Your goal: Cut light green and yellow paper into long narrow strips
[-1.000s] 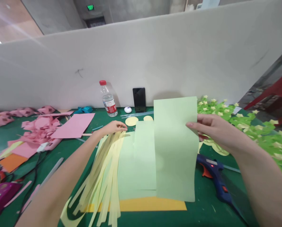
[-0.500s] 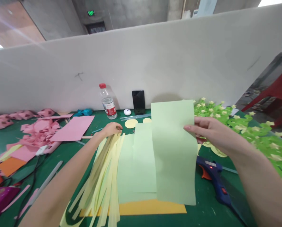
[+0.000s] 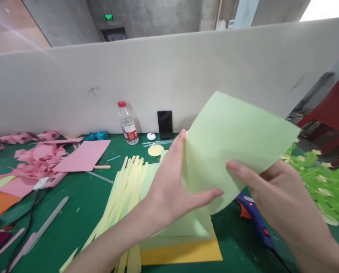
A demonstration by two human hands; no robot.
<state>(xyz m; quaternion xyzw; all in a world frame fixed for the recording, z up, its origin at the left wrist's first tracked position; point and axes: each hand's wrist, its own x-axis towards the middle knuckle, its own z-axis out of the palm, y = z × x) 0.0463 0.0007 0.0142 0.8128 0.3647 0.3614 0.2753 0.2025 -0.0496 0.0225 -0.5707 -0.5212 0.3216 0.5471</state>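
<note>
A light green paper sheet [image 3: 237, 132] is raised and tilted in front of me. My right hand [image 3: 274, 193] grips its lower right part, thumb on the front and the other fingers hidden behind. My left hand [image 3: 169, 182] is at the sheet's left edge, thumb stretched across the front and fingers pointing up along the edge. Below lie more light green sheets, partly hidden by my hands, on a yellow-orange sheet [image 3: 183, 254]. Pale yellow paper strips [image 3: 129, 182] lie in a loose bundle left of them.
A blue glue gun [image 3: 256, 218] lies beside my right hand, with green paper foliage [image 3: 323, 182] farther right. A water bottle [image 3: 128, 127] and a phone [image 3: 165, 125] stand by the white partition [image 3: 146, 76]. Pink paper [image 3: 84, 156] and a grey stick [image 3: 46, 225] lie left.
My left hand has left the yellow strips and come right to the green sheet. My right hand has turned the sheet from upright to tilted, bringing it nearer.
</note>
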